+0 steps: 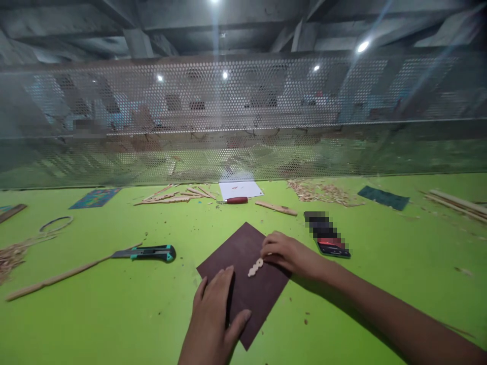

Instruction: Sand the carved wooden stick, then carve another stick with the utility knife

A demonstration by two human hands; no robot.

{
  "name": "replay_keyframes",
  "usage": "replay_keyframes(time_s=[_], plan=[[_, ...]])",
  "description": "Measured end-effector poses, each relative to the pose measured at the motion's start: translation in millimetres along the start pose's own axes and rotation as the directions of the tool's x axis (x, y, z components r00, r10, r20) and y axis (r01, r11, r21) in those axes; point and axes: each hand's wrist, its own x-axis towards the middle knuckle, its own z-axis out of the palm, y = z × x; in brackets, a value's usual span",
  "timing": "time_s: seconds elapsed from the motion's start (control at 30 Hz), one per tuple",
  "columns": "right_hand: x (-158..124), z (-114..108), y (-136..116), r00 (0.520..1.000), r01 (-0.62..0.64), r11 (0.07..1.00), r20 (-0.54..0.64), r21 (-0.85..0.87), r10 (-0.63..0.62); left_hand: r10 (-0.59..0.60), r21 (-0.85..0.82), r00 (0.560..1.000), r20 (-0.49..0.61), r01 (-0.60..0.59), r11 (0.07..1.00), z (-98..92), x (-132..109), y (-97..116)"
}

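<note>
At a green worktable (pixel 114 324), a left hand (pixel 215 304) lies on one dark brown sheet (pixel 262 299), fingers close together, thumb spread apart. Beyond it, the right hand (pixel 279 252) has fingertips pinched on the far end of one small, lobed wooden piece (pixel 254 269), which lies over the sheet's middle. The piece looks feather-light and stiff, dry rather than slippery, and likely fragile at its narrow necks (the broad lobes seem the safer hold). The sheet looks thin and bendable, best taken by its edges.

Farther out: one long stick (pixel 61 278), one box cutter (pixel 154 252), one partly blurred dark object (pixel 335 249) and one ring (pixel 56 223). Beyond are one flat slat (pixel 276 208), one red-handled tool (pixel 236 201), slivers (pixel 163 201) too overlapped to count, two shavings piles (pixel 323 192) and one white paper (pixel 243 190), before a single perforated screen (pixel 228 116).
</note>
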Motion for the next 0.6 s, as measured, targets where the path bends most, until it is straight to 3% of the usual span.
replay_keyframes(time_s=[0.13,0.33,0.5,0.6], plan=[[0.8,5.2,-8.1,0.995,0.078,0.997,0.058,-0.010,-0.078,-0.009,-0.016,1.000,0.023,0.009,1.000,-0.8,0.0,0.8],[1.1,-4.1,7.7,1.000,-0.010,0.995,-0.027,-0.098,0.008,-0.051,-0.058,0.997,0.049,0.054,0.997,-8.0,1.0,6.9],[0.4,7.9,-13.6,0.995,0.083,0.988,0.066,-0.132,-0.075,-0.040,-0.060,0.998,0.056,0.044,0.997,-5.9,0.9,2.5],[1.2,4.4,-8.6,1.000,0.016,0.983,0.029,-0.183,-0.011,-0.056,-0.055,0.997,0.058,0.059,0.997,-6.2,0.6,4.0]])
